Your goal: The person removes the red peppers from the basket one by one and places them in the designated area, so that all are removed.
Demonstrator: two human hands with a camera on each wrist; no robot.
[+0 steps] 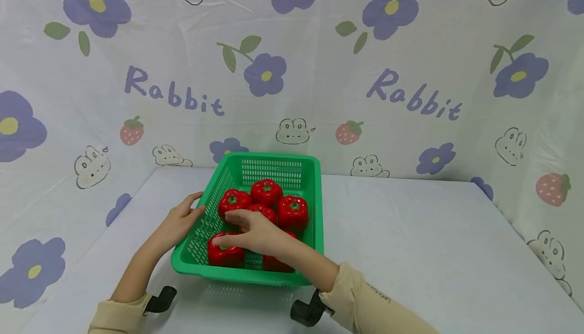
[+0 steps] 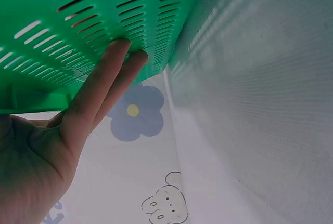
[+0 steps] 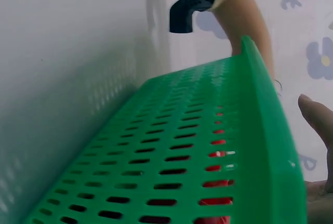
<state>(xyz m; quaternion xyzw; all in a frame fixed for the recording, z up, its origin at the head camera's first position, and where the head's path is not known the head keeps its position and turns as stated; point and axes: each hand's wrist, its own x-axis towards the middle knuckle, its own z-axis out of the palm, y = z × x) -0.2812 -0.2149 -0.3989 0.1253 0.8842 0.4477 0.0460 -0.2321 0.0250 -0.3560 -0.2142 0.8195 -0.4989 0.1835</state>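
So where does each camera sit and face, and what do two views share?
Head: on the head, facing forward and down at the green basket of red peppers; left hand, right hand and forearms show.
Left wrist: worn there, facing the basket's slotted outside; left fingers touch it.
Right wrist: worn there, facing the basket's slotted outside; part of the right hand and left forearm show.
Both wrist views share basket and patterned backdrop.

Glossy red peppers, several stem-up, cluster in the middle and near end of the open-topped, slotted green basket.
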